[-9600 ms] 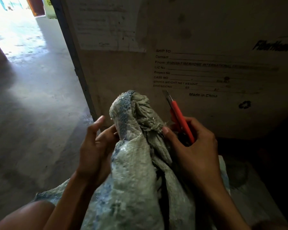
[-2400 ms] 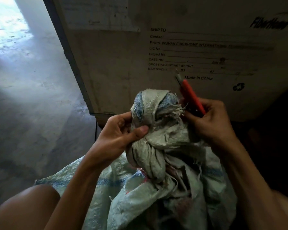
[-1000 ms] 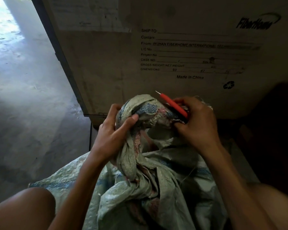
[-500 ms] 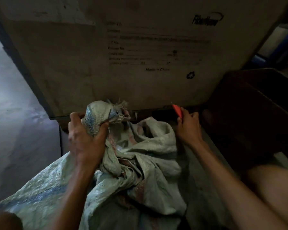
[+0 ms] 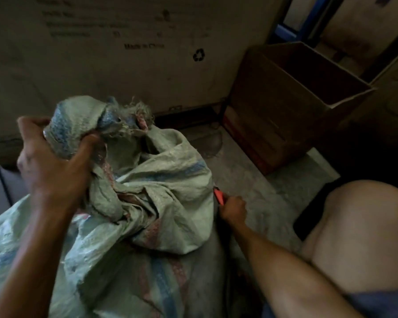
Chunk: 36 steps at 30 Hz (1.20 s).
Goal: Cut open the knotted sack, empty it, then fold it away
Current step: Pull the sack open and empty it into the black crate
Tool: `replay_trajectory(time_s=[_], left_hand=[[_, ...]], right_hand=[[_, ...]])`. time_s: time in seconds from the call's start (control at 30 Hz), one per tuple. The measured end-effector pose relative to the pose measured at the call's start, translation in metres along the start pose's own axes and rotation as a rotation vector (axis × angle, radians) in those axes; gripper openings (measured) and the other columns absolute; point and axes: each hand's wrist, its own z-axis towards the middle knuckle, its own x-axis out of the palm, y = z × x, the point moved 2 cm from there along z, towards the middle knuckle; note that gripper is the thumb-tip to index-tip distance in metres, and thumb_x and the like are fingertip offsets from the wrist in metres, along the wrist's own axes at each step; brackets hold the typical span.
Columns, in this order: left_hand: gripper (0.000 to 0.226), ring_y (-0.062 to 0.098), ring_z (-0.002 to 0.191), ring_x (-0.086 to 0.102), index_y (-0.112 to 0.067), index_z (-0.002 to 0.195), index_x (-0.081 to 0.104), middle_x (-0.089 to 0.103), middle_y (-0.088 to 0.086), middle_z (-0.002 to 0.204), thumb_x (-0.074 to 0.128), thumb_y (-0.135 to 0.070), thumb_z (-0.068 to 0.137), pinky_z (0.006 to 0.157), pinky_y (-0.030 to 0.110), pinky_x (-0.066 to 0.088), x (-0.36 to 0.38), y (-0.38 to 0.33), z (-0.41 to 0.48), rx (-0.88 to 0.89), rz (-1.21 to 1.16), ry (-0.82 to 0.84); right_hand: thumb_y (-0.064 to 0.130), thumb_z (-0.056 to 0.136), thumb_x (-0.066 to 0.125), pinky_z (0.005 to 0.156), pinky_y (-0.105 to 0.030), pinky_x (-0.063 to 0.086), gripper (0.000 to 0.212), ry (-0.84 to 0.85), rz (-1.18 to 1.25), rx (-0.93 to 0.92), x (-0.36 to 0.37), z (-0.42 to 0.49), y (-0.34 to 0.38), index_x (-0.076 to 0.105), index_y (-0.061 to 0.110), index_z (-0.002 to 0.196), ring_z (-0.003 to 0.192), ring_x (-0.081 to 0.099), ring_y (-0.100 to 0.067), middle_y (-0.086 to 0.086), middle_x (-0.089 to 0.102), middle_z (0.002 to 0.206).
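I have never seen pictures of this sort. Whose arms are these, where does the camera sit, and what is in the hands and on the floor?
There is no machine here. A person works with bare hands and wears one wide-angle camera on the head. It looks forward and down, so both arms enter from the bottom edge.

The left hand grips the bunched, frayed top of a pale woven sack, which lies slumped on the concrete floor. The right hand holds a red cutter low beside the sack; its blade is too small to make out.

Behind the sack stands a large printed carton. To the right is an open brown cardboard box. The bare leg at the right is the person's own.
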Motion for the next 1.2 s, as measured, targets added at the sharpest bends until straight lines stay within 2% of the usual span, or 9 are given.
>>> replay_trajectory(time_s=[0.13,0.23,0.33,0.43,0.6,0.7,0.77,0.97,1.2], left_hand=[[0.055,0.025,0.098,0.067,-0.026,0.112,0.055,0.069,0.005,0.11,0.071,-0.065,0.076,0.089,0.046,0.055,0.005,-0.016,-0.012,0.024,0.095,0.003],[0.051,0.026,0.088,0.066,-0.024,0.106,0.053,0.068,0.007,0.101,0.065,-0.066,0.079,0.08,0.044,0.057,0.001,-0.038,-0.024,-0.022,0.126,-0.029],[0.048,0.023,0.091,0.059,-0.017,0.113,0.061,0.065,0.005,0.103,0.061,-0.057,0.088,0.081,0.034,0.048,-0.006,-0.035,-0.023,-0.248,0.186,-0.047],[0.047,0.025,0.104,0.066,-0.02,0.116,0.064,0.07,0.007,0.114,0.07,-0.053,0.083,0.097,0.04,0.053,-0.009,-0.036,-0.018,-0.506,-0.204,-0.038],[0.062,0.031,0.109,0.071,-0.012,0.137,0.05,0.068,0.017,0.126,0.072,-0.038,0.086,0.093,0.049,0.056,-0.004,-0.044,-0.002,-0.629,-0.899,0.212],[0.06,0.029,0.115,0.068,-0.013,0.145,0.041,0.064,0.016,0.133,0.062,-0.037,0.094,0.088,0.041,0.058,-0.011,-0.06,0.003,-0.52,-1.05,0.182],[0.053,0.026,0.114,0.069,-0.017,0.147,0.035,0.063,0.014,0.133,0.054,-0.036,0.1,0.089,0.041,0.059,-0.018,-0.072,0.002,-0.436,-1.066,0.131],[0.038,0.024,0.102,0.071,-0.032,0.126,0.039,0.064,0.004,0.114,0.062,-0.038,0.095,0.085,0.047,0.06,-0.053,-0.102,-0.006,-0.16,-0.646,0.077],[0.022,0.004,0.071,0.073,-0.018,0.119,0.054,0.068,0.005,0.1,0.058,-0.027,0.099,0.053,0.018,0.056,-0.07,-0.088,-0.002,-0.199,-0.68,-0.086]], right_hand=[[0.033,0.091,0.056,0.107,-0.047,0.032,0.037,-0.009,0.085,0.202,-0.001,0.0,0.012,0.061,0.024,0.127,0.127,0.044,-0.032,-0.012,0.05,0.135],[0.034,0.086,0.064,0.108,-0.047,0.035,0.037,-0.139,0.521,0.287,-0.028,0.011,0.035,0.066,0.03,0.123,0.127,0.046,-0.034,-0.012,0.054,0.136],[0.02,0.087,0.06,0.097,-0.042,0.049,0.028,-0.326,0.864,0.124,-0.079,0.013,0.082,0.073,0.026,0.112,0.114,0.061,-0.031,-0.01,0.07,0.119],[0.01,0.085,0.061,0.088,-0.038,0.055,0.023,-0.484,0.955,-0.216,-0.138,-0.013,0.14,0.077,0.022,0.097,0.094,0.069,-0.019,-0.004,0.075,0.095],[0.03,0.091,0.064,0.068,-0.024,0.055,0.016,-0.263,0.835,-0.834,-0.195,-0.118,0.213,0.075,0.021,0.084,0.074,0.071,-0.01,0.007,0.073,0.075],[0.057,0.09,0.055,0.071,-0.036,0.055,0.051,0.121,0.535,-0.974,-0.188,-0.161,0.234,0.076,0.01,0.087,0.074,0.071,-0.016,-0.003,0.075,0.076],[0.048,0.092,0.058,0.071,-0.033,0.052,0.038,0.219,0.443,-1.065,-0.184,-0.172,0.241,0.075,0.015,0.083,0.069,0.067,-0.004,0.004,0.075,0.075],[0.032,0.095,0.062,0.071,-0.029,0.05,0.02,0.142,0.604,-1.059,-0.235,-0.176,0.254,0.07,0.015,0.088,0.079,0.065,-0.012,-0.004,0.071,0.085],[0.031,0.096,0.06,0.063,-0.021,0.043,0.011,-0.144,0.484,-1.026,-0.275,-0.15,0.243,0.065,0.022,0.092,0.081,0.06,-0.006,0.008,0.064,0.084]])
